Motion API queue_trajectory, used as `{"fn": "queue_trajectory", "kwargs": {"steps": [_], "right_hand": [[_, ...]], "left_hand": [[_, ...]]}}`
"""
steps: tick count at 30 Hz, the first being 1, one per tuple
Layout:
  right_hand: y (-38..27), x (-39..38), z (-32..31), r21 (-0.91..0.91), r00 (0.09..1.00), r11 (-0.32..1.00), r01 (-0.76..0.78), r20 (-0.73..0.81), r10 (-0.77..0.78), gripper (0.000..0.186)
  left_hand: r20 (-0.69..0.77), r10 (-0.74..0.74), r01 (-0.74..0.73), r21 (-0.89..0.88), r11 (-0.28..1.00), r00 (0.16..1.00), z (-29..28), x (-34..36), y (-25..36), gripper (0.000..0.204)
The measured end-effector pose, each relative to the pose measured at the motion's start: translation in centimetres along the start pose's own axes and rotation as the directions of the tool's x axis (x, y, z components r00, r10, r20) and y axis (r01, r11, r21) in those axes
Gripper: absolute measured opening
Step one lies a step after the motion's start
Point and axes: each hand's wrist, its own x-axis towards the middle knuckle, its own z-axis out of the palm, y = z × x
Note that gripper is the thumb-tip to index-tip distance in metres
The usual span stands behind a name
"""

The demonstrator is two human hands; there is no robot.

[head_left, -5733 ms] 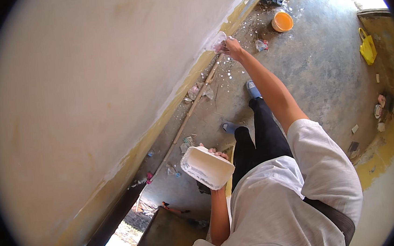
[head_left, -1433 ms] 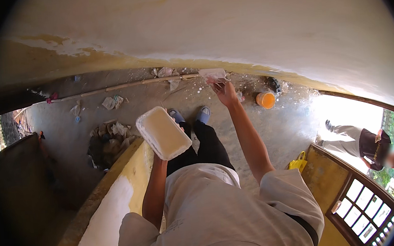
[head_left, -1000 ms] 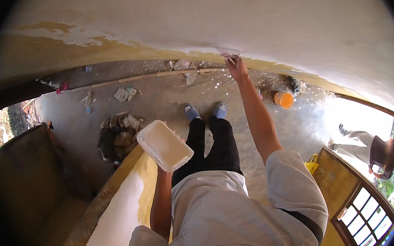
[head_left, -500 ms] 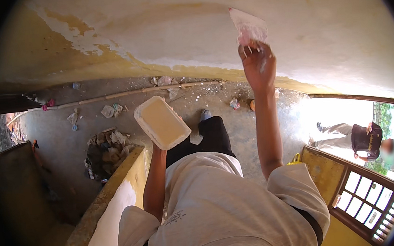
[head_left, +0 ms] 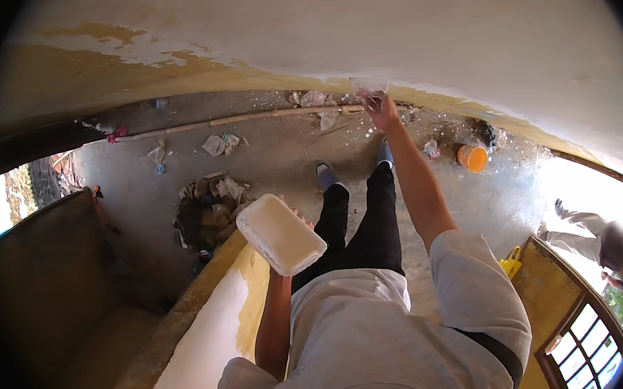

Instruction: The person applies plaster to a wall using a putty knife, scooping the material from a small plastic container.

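Note:
A white, rectangular shallow tray [head_left: 281,233] with a pale, creamy substance in it is in my left hand [head_left: 300,221], whose fingers curl round its far side. At the end of my outstretched arm, my right hand [head_left: 381,112] grips a thin, flat scraper blade [head_left: 368,83] at the lower part of the wall [head_left: 415,22]. The wall is pale above, with patchy yellow and peeling areas low down. I cannot tell exactly how much of the blade touches it.
A bamboo pole [head_left: 245,119] lies along the wall's foot among scraps. An orange bucket [head_left: 473,158] stands at right, near a yellow bag [head_left: 512,263]. A low yellow partition [head_left: 168,333] is beside me, a debris pile [head_left: 209,211] beyond it. Another person [head_left: 613,249] is at the bright doorway.
Since half a second ago my right hand has come down from higher on the wall to its lower band. The other person has shifted at the doorway.

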Motion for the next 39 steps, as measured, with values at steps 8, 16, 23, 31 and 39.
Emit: {"fn": "queue_trajectory", "kwargs": {"steps": [8, 16, 23, 31, 39], "right_hand": [[-5.6, -5.0, 8.0, 0.119, 0.991, 0.985, 0.124, 0.028, -0.128, 0.011], [-19.1, -25.6, 27.0, 0.191, 0.921, 0.968, 0.162, 0.323, -0.218, 0.024], [-14.4, -30.6, 25.4, 0.199, 0.863, 0.947, 0.254, 0.396, -0.314, 0.017], [3.8, -4.9, 3.7, 0.029, 0.988, 0.988, -0.148, -0.044, 0.150, 0.019], [2.7, 1.9, 6.1, 0.065, 0.999, 0.998, -0.019, -0.032, 0.021, 0.017]], "left_hand": [[-0.067, 0.025, -0.014, 0.161, 0.987, 0.997, 2.8, 0.8, -0.4, 0.069], [0.150, -0.049, 0.036, 0.088, 0.995, 0.988, 8.4, 6.2, -1.5, 0.070], [0.122, 0.033, -0.050, 0.138, 0.989, 0.992, 6.8, 6.4, -0.7, 0.075], [-0.045, 0.103, -0.104, -0.029, 0.994, 0.994, 0.2, 0.5, 2.4, 0.073], [-0.119, 0.167, -0.153, 0.118, 0.981, 0.979, -0.7, -2.6, 3.6, 0.067]]}}
